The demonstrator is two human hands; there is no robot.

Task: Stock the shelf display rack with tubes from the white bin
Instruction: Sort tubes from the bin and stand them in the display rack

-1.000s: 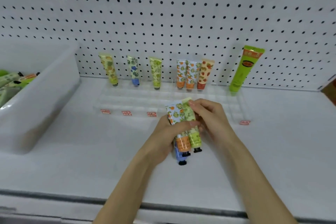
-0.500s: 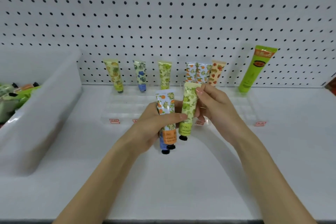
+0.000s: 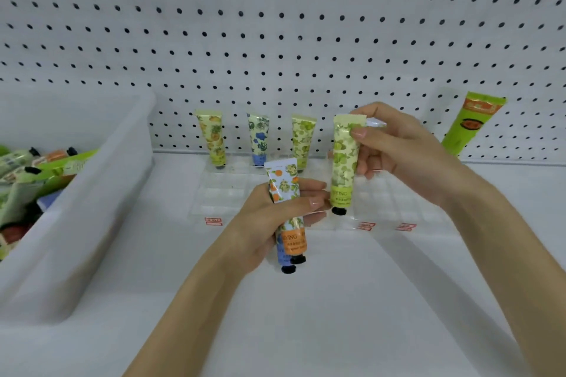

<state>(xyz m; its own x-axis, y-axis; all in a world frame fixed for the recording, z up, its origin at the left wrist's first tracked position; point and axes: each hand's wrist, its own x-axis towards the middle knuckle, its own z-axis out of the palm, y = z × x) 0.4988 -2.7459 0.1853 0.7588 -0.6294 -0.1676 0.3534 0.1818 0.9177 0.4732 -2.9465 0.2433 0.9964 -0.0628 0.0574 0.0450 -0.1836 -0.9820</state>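
My right hand [image 3: 395, 150] pinches a green-patterned tube [image 3: 343, 162] near its flat top, cap down, above the clear display rack [image 3: 232, 193]. My left hand [image 3: 269, 217] grips an orange-patterned tube [image 3: 286, 208] with a blue tube [image 3: 283, 257] behind it, caps down, in front of the rack. In the rack's back row stand a yellow tube [image 3: 213, 138], a blue-flowered tube [image 3: 258, 139] and a green tube [image 3: 303, 139]. The tubes further right in that row are hidden behind my right hand. The white bin [image 3: 92, 193] at the left holds several tubes [image 3: 27, 168].
A tall green tube [image 3: 468, 125] leans against the white pegboard [image 3: 275, 40] at the right. Small red price labels [image 3: 213, 221] line the rack's front edge. The shelf surface [image 3: 337, 300] spreads in front of the rack.
My right hand has drawn the green tube out of the bunch in my left hand and lifted it up and to the right. My left hand keeps the other two tubes.
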